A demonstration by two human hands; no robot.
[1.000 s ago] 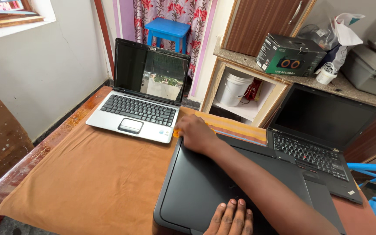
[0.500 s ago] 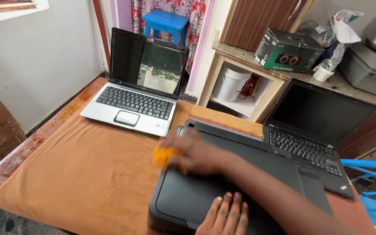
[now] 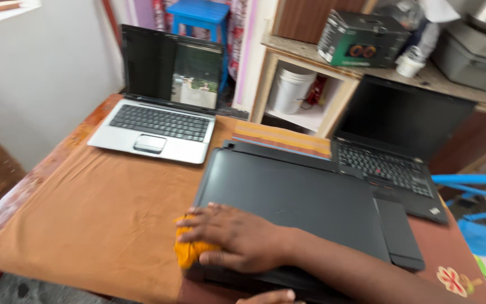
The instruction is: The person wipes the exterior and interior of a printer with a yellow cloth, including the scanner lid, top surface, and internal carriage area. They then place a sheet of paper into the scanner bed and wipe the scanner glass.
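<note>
My right hand (image 3: 234,236) presses a crumpled orange cloth (image 3: 189,253) against the front left corner of a flat black printer (image 3: 299,197). The fingers point left and my arm crosses the printer's lid from the lower right. My left hand (image 3: 265,296) shows only as a sliver at the bottom edge, by the printer's front. The printer rests on a brown cloth (image 3: 102,214) that covers the table.
An open silver laptop (image 3: 153,126) sits at the far left, and an open black laptop (image 3: 389,157) stands right of the printer. A striped cloth (image 3: 282,141) lies behind it. Beyond are a shelf with a white bucket (image 3: 291,90), a dark box (image 3: 361,39) and a blue stool (image 3: 201,11).
My right hand has swept the orange cloth from the printer's far left corner down its left side to the front left corner. My left hand has slid almost out of view.
</note>
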